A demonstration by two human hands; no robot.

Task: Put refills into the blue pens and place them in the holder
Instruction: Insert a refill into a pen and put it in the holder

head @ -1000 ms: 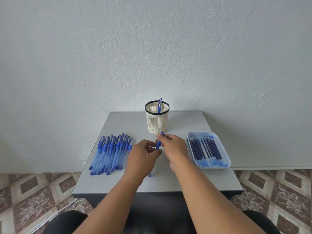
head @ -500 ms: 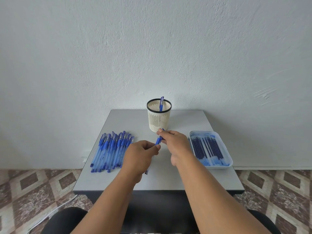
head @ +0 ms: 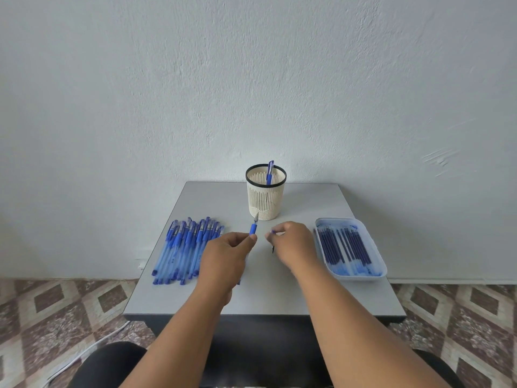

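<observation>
Blue pen pinched in left hand grip, tip uncapped (pointing at holder), right hand grip curled round a small blue piece, above worktop, refills in tray.

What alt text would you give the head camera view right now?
Left hand grips a blue pen, tip toward the cream holder with one pen inside; right hand pinches a small blue part. Loose pens lie left, a refill tray right, on a grey table.
</observation>
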